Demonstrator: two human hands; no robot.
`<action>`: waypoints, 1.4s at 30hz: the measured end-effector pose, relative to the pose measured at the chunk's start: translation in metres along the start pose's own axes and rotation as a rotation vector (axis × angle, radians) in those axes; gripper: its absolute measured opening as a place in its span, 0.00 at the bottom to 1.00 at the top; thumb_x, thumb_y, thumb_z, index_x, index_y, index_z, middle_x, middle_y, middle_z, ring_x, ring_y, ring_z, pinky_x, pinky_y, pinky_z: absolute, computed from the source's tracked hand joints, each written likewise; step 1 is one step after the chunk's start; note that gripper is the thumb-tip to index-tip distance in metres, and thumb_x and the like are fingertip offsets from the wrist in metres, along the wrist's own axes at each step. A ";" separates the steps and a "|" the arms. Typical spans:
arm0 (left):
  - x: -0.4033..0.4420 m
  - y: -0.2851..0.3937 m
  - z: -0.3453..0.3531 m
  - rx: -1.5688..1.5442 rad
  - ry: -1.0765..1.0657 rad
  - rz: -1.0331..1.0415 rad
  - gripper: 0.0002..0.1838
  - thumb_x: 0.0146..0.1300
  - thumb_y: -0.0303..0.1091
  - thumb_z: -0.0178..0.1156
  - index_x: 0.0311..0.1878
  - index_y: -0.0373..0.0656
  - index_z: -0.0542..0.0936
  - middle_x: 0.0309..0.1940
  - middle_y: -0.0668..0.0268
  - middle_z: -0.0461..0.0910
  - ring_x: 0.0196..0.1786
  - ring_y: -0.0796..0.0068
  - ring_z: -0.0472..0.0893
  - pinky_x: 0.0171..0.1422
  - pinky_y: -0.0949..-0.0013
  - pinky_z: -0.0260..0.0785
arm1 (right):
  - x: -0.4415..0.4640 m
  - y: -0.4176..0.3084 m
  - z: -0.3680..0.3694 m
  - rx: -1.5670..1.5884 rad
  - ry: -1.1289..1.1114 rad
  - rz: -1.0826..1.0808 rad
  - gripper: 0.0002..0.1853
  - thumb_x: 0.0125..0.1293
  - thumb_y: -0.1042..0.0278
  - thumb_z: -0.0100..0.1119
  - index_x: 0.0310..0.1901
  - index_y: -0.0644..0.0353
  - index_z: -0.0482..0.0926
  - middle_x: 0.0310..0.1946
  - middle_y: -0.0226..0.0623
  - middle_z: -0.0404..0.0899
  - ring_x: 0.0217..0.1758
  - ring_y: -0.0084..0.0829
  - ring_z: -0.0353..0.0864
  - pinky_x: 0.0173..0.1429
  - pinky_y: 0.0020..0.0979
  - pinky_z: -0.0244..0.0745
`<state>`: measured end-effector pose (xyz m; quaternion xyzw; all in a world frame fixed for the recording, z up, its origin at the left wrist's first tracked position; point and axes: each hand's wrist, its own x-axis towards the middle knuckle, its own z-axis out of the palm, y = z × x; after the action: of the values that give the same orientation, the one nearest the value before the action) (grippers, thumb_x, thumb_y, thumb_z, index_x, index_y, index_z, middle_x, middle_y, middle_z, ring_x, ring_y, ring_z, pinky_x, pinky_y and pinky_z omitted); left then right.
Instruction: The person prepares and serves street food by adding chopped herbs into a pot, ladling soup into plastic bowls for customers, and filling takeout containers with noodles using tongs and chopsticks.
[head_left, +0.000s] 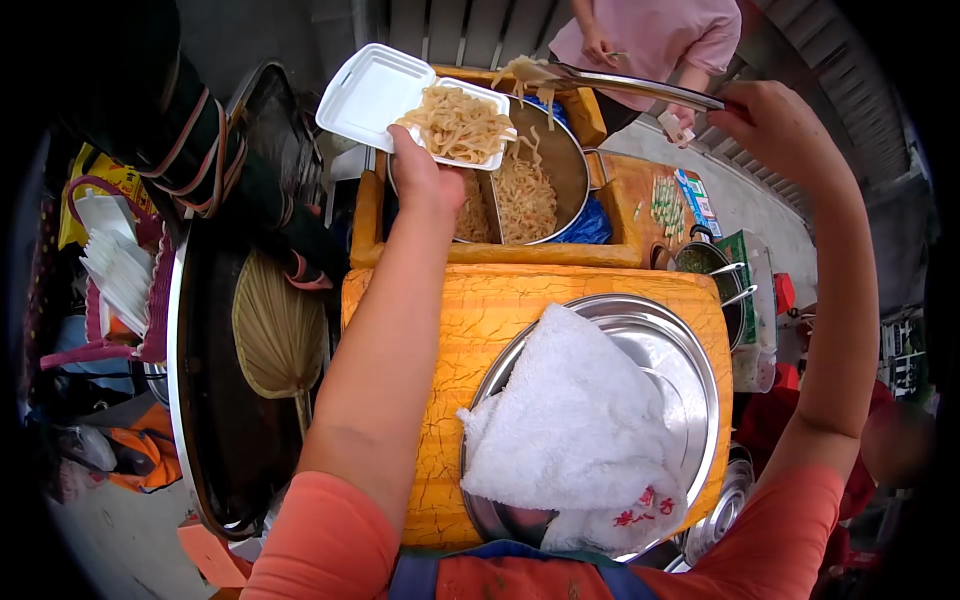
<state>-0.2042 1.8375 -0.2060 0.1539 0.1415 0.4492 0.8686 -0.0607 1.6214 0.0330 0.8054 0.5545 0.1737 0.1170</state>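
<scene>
My left hand point(430, 178) is closed on the near edge of a white foam takeout box point(370, 100), its lid folded back to the left. Flat, pale brown noodles point(458, 122) fill the box's base. Up at the right, my right hand point(768, 118) grips the end of metal tongs point(645, 84). Noodle strands point(524, 72) hang from the far tips of the tongs, above the back of a divided steel pot point(573, 180). More noodles point(527, 200) lie in the pot's sections, partly hidden by the box and my hand.
A white towel point(570, 410) drapes over a steel lid point(690, 375) on the yellow wooden counter point(400, 440). A palm-leaf fan point(275, 325) lies at left. On the right stands a small pot point(735, 310) with utensils. Another person in a pink shirt point(665, 40) stands behind the pot.
</scene>
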 end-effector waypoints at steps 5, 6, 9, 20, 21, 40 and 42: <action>0.000 -0.005 0.000 0.014 -0.103 -0.108 0.31 0.70 0.56 0.22 0.69 0.48 0.54 0.66 0.59 0.57 0.68 0.55 0.59 0.69 0.47 0.52 | 0.010 -0.029 -0.006 0.037 -0.071 -0.014 0.12 0.58 0.62 0.61 0.36 0.62 0.80 0.26 0.43 0.79 0.27 0.37 0.77 0.35 0.34 0.71; -0.001 -0.004 0.003 0.020 -0.110 -0.113 0.31 0.70 0.56 0.22 0.69 0.48 0.54 0.66 0.59 0.57 0.68 0.55 0.59 0.69 0.47 0.52 | 0.005 -0.023 -0.003 0.040 -0.069 -0.005 0.12 0.58 0.62 0.61 0.36 0.62 0.80 0.26 0.43 0.79 0.27 0.37 0.77 0.35 0.34 0.71; -0.004 -0.003 0.004 0.036 -0.093 -0.113 0.31 0.70 0.56 0.22 0.69 0.47 0.53 0.67 0.59 0.57 0.68 0.55 0.59 0.70 0.47 0.52 | -0.012 0.001 -0.006 0.022 -0.074 0.077 0.17 0.52 0.58 0.65 0.38 0.62 0.78 0.28 0.44 0.79 0.30 0.38 0.78 0.38 0.34 0.72; 0.003 -0.007 0.002 0.050 -0.218 -0.016 0.29 0.71 0.52 0.25 0.68 0.44 0.54 0.66 0.58 0.57 0.68 0.57 0.59 0.71 0.50 0.52 | -0.034 -0.016 0.104 0.228 -0.194 0.146 0.20 0.54 0.51 0.61 0.41 0.60 0.79 0.32 0.45 0.80 0.37 0.43 0.80 0.44 0.38 0.74; 0.004 -0.008 0.001 0.052 -0.214 -0.013 0.29 0.71 0.52 0.25 0.68 0.44 0.54 0.66 0.58 0.57 0.68 0.57 0.59 0.71 0.50 0.52 | -0.037 -0.019 0.109 0.220 -0.175 0.180 0.18 0.56 0.52 0.60 0.40 0.59 0.80 0.30 0.43 0.81 0.37 0.42 0.80 0.43 0.38 0.74; -0.017 0.003 0.014 -0.075 -0.287 -0.238 0.33 0.69 0.59 0.23 0.68 0.47 0.54 0.66 0.59 0.58 0.67 0.55 0.60 0.69 0.47 0.53 | -0.050 0.007 0.059 0.117 -0.098 0.350 0.15 0.58 0.54 0.59 0.35 0.59 0.81 0.26 0.43 0.79 0.32 0.42 0.79 0.38 0.39 0.73; -0.016 0.002 0.014 -0.067 -0.308 -0.244 0.33 0.69 0.58 0.23 0.68 0.46 0.54 0.66 0.58 0.58 0.67 0.55 0.60 0.69 0.48 0.53 | -0.050 -0.008 0.099 0.254 -0.267 0.293 0.16 0.58 0.53 0.58 0.36 0.60 0.81 0.30 0.44 0.80 0.35 0.44 0.79 0.42 0.39 0.73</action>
<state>-0.2088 1.8235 -0.1908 0.1736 0.0094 0.3161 0.9327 -0.0432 1.5780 -0.0681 0.9015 0.4285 0.0099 0.0605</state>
